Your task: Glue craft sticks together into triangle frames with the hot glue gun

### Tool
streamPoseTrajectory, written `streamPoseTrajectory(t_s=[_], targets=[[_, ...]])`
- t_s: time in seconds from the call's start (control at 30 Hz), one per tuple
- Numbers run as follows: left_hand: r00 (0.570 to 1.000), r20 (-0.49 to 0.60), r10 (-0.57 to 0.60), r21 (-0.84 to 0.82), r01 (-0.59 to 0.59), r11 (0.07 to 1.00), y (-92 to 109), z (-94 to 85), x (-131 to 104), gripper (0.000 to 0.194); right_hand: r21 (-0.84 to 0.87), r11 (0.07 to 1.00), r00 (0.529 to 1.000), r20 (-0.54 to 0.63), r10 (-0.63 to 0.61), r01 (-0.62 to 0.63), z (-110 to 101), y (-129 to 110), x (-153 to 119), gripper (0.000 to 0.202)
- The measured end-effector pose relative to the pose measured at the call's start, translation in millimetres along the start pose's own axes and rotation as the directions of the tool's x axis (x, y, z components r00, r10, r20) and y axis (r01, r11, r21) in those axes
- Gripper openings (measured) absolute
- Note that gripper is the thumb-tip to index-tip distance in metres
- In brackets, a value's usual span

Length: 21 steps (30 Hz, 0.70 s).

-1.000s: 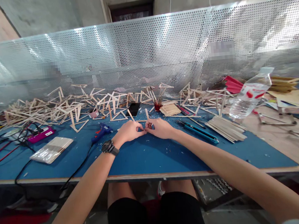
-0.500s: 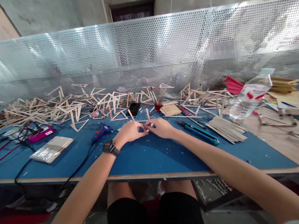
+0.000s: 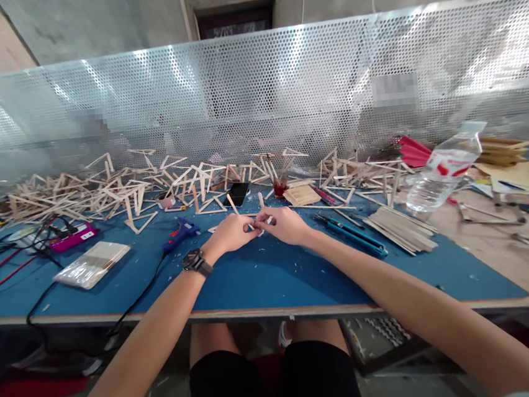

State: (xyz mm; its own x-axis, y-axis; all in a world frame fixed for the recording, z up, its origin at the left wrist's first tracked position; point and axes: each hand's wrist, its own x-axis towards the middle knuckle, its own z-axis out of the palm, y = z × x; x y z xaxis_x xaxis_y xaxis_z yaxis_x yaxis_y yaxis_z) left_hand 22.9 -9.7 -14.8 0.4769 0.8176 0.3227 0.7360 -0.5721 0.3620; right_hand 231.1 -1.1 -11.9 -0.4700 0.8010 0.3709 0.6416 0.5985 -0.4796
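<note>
Above the blue table my left hand (image 3: 233,231) is closed on a thin wooden stick (image 3: 232,203), whose upper end sticks out past the knuckles. My right hand (image 3: 284,225) pinches a second wooden stick (image 3: 261,199), which also points away from me. The fingertips of both hands meet at the lower ends of the sticks, which the fingers mostly hide. A blue glue gun (image 3: 181,231) lies left of my left hand. Right of my right hand are a blue cutter (image 3: 357,237) and a pile of flat sticks (image 3: 401,228).
Many wooden stick frames (image 3: 77,194) line the back of the blue table (image 3: 273,285) below a perforated metal screen (image 3: 244,88). A phone (image 3: 236,194), plastic bottle (image 3: 444,169), purple power strip (image 3: 72,237), cables and a clear packet (image 3: 92,265) lie around.
The fingertips of my two hands have come slightly closer together, and my left hand has shifted a little. The sticks stay in my fingers.
</note>
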Motion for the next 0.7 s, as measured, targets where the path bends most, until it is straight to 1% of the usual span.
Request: streamPoseTrajectory(t_s=[0.13, 0.27, 0.33, 0.4, 0.53, 0.6, 0.7], targets=[[1.000, -0.013, 0.009, -0.011, -0.009, 1.000, -1.1, 2.2, 1.3, 0.030, -0.014, 1.000, 1.000, -0.006, -0.017, 0.017, -0.5, -0.2, -0.3, 0.017], [0.999, -0.040, 0.013, -0.015, -0.014, 1.000, 0.5, 0.5, 0.6, 0.025, -0.037, 0.999, 1.000, 0.000, -0.023, 0.023, 0.1, 2.4, -0.5, 0.022], [0.998, -0.059, 0.013, 0.000, -0.013, 1.000, 1.5, -1.1, -0.3, 0.025, -0.060, 0.998, 0.999, 0.029, -0.021, 0.023, 0.6, 3.6, -0.8, 0.024], [0.998, -0.064, 0.010, 0.013, -0.009, 1.000, 2.0, -2.6, -1.1, 0.024, -0.096, 0.995, 0.996, 0.084, -0.019, 0.027, 0.7, 3.9, -1.3, 0.029], [0.999, -0.031, -0.025, 0.037, 0.027, 0.999, 2.2, -4.2, -2.3, 0.021, -0.162, 0.985, 0.984, 0.176, -0.028, 0.057, -0.5, 3.2, -1.7, 0.025], [1.000, -0.009, -0.030, 0.052, 0.030, 0.998, 2.4, -4.5, -2.6, 0.021, -0.165, 0.984, 0.982, 0.184, -0.032, 0.063, -0.7, 3.8, -1.2, 0.024], [0.999, 0.031, -0.031, 0.059, 0.029, 0.998, 2.6, -5.0, -3.1, 0.023, -0.155, 0.987, 0.987, 0.161, -0.027, 0.052, 0.3, 6.3, -0.4, 0.022]])
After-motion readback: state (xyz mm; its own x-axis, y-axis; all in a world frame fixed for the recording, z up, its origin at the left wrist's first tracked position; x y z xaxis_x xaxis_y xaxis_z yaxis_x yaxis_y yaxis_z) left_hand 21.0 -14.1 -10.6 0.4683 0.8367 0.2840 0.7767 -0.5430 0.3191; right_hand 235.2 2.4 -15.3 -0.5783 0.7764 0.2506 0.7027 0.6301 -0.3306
